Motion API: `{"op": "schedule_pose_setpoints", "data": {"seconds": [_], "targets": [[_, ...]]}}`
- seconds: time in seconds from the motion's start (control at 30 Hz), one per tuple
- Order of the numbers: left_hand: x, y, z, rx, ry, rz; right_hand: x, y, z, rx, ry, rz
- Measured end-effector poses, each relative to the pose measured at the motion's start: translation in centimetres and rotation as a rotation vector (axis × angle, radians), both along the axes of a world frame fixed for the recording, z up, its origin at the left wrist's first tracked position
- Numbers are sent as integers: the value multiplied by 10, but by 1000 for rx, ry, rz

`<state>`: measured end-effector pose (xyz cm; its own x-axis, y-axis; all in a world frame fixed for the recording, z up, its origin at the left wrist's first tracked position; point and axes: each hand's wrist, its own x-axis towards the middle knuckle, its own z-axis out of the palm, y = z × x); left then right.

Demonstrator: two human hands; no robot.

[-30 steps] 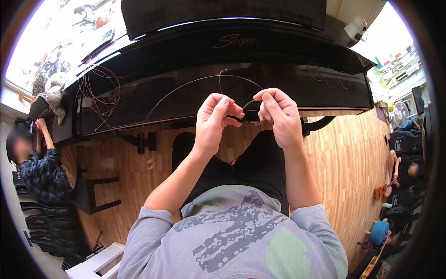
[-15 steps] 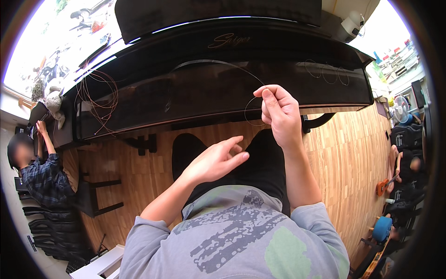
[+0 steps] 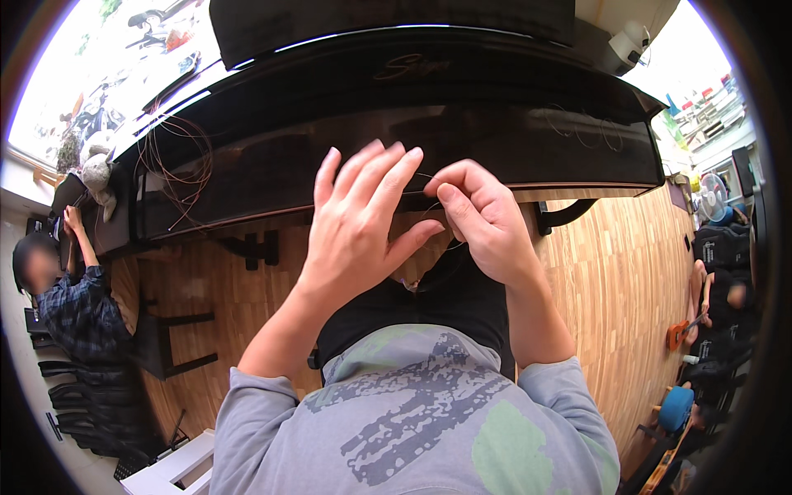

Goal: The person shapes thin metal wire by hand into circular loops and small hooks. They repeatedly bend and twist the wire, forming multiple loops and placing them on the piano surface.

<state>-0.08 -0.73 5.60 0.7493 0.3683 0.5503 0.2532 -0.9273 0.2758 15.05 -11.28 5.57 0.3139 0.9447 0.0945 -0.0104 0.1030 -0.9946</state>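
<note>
The right hand (image 3: 483, 223) pinches a thin wire (image 3: 450, 245) between closed fingers; the left hand (image 3: 359, 227), fingers spread open, sits just left, touching the wire's curving run.

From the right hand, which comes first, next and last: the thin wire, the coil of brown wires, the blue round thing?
1. Thin wire, pinched in the right hand.
2. Coil of brown wires, far left on the black piano.
3. Blue round thing, low right on the wooden floor; nearly tied with the coil.

Black piano (image 3: 396, 107) close ahead of hands
</note>
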Motion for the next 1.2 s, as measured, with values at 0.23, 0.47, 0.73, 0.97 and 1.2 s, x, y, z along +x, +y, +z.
{"op": "schedule_pose_setpoints", "data": {"seconds": [0.23,0.47,0.73,0.97,1.2], "targets": [[8,-8,-27,-439,-166,-95,0,3,-7,126,347,-36],[18,-8,-34,-1146,-441,-305,-7,14,-15,196,562,-38],[26,-5,-44,-1320,-535,-370,-7,18,-22,210,481,-75],[34,-17,-56,-1316,-676,-260,-15,23,-23,297,244,-188],[44,-36,-72,-1342,-965,-180,-15,31,-35,420,343,-294]]}}
